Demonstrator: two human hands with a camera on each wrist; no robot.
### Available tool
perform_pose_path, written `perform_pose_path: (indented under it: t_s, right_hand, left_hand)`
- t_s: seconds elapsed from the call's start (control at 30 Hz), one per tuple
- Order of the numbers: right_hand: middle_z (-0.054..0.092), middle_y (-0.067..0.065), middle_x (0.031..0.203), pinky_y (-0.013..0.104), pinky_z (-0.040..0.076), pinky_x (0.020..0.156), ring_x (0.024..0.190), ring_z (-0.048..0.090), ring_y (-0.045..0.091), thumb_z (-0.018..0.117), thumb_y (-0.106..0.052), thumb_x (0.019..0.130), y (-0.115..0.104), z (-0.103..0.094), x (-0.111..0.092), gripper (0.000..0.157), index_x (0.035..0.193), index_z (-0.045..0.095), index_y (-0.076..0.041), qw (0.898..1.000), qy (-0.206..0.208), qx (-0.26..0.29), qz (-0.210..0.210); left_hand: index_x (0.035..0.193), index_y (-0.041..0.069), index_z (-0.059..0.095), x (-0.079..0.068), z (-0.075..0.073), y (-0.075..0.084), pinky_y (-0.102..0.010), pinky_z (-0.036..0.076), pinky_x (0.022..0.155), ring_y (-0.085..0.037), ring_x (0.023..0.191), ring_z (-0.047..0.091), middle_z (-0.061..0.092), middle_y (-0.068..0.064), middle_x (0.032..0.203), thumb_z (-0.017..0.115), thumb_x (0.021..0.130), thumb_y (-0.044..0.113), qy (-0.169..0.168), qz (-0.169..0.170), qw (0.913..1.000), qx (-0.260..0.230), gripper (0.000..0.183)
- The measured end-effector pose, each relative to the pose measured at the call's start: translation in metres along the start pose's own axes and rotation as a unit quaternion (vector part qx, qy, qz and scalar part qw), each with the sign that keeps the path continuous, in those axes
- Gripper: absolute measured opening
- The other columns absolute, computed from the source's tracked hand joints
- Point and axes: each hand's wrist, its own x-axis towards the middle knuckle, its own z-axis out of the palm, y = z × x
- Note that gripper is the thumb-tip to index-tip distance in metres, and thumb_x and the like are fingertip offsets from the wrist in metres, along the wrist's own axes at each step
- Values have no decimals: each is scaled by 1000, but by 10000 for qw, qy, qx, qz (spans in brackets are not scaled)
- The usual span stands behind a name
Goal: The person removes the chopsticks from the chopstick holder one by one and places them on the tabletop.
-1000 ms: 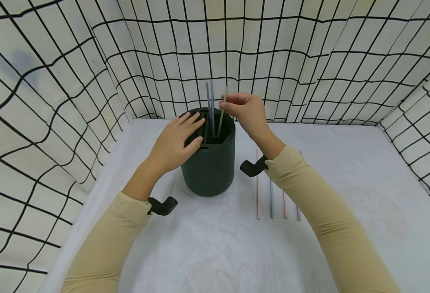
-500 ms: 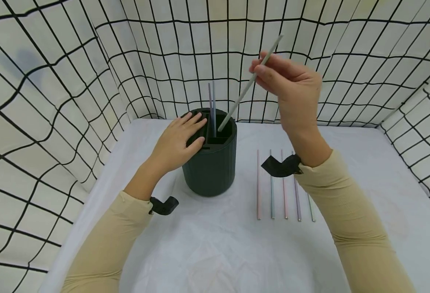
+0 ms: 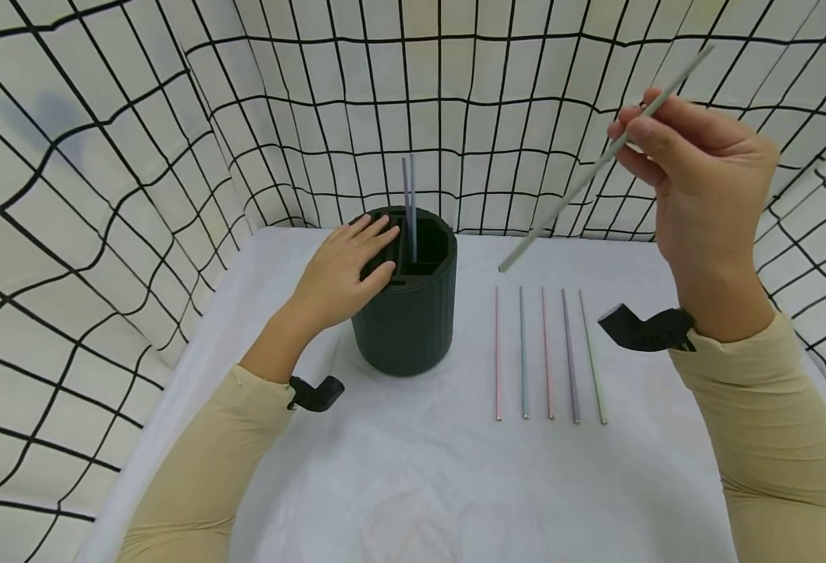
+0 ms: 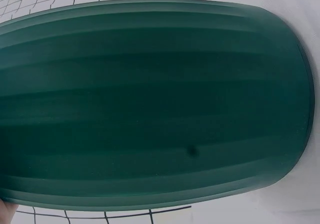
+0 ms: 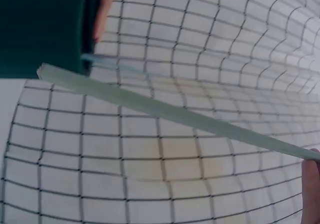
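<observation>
My left hand [image 3: 339, 274] rests on top of a dark green, round pen holder [image 3: 409, 328], its fingers spread flat over the left part of the rim. The holder's ribbed wall [image 4: 160, 99] fills the left wrist view. Up to the right, my right hand [image 3: 712, 180] pinches a thin pale green stick [image 3: 571, 195] between thumb and fingers. That stick slants, its lower end in the air right of the holder. Two thin bluish-purple sticks [image 3: 412, 203] stand upright in a compartment of the holder.
Several thin sticks lie side by side on the white cloth right of the holder: pink [image 3: 498, 352], blue [image 3: 523, 352], another pink [image 3: 547, 352], purple [image 3: 571, 352] and green [image 3: 592, 352]. Black-lined netting [image 3: 455, 102] encloses the table at the back and sides.
My right hand has drawn the pale green stick up out of the holder and carried it to the right. My left hand has stayed on the holder.
</observation>
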Motion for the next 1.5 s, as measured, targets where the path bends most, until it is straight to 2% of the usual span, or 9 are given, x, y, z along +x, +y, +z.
perform_pose_path:
  t_s: [0.13,0.3,0.5,0.67,0.8,1.0,1.1,1.23,1.5]
  right_hand:
    - [76,16,87,31,62,75,78,75,25,76,11,78,15,-50,7,22,100,74,13,9895,-100,-469,1367]
    - [79,8,86,25,62,75,81,77,17,74,2,84,33,-111,8,12,95,78,2,9545,-246,-1155,2739]
    - [79,-2,88,20,61,76,84,76,9,73,-8,88,53,-168,3,9,91,80,-13,9090,-554,-2112,3551]
    - [77,-11,86,18,60,79,84,74,3,69,-16,93,70,-202,1,15,85,77,-27,8545,-641,-2899,4263]
    - [77,-11,83,20,61,78,80,75,4,68,-15,94,83,-219,-1,18,83,75,-27,8301,-440,-2985,4688]
    - [77,-9,80,18,61,75,78,74,4,67,-11,95,103,-234,-7,22,80,75,-25,8166,-534,-3009,4897]
    - [76,-7,77,16,60,72,76,74,4,64,-6,95,112,-240,-10,27,77,76,-22,8164,-450,-2816,5021]
    - [74,-11,74,15,60,71,72,71,0,65,-4,94,124,-249,-14,32,72,75,-24,8078,-277,-2914,5116]
    - [70,-11,65,17,60,69,64,70,1,70,-7,91,144,-251,-22,19,76,68,-19,7728,324,-3670,5167]
  left_hand:
    - [156,17,33,1,0,1,-49,8,129,-27,156,14,24,-3,166,39,104,40,3,9,10000,-7,57]
    - [156,17,34,2,1,1,-49,9,129,-27,156,14,25,-4,165,39,104,39,-5,-3,10000,9,57]
    - [156,17,34,2,1,2,-48,8,129,-27,156,14,25,-4,165,39,104,39,-25,-25,10000,26,57]
    - [156,16,34,2,0,2,-48,9,129,-27,156,14,25,-4,165,39,104,39,-11,-11,10000,39,57]
    - [156,16,34,1,0,2,-47,9,129,-27,156,14,25,-4,165,40,104,39,1,3,10000,41,57]
    - [156,16,34,0,0,1,-48,8,129,-27,156,14,25,-5,165,40,104,38,14,-5,10000,33,57]
    - [156,16,34,0,-1,1,-48,9,129,-27,156,14,25,-4,165,40,104,39,-2,-21,10000,52,57]
    - [156,16,34,0,-1,2,-48,8,129,-27,156,14,25,-4,165,40,104,39,-21,-36,10000,39,57]
    - [156,16,34,0,-1,2,-47,8,129,-27,156,14,25,-4,165,40,104,38,-10,-32,10000,28,57]
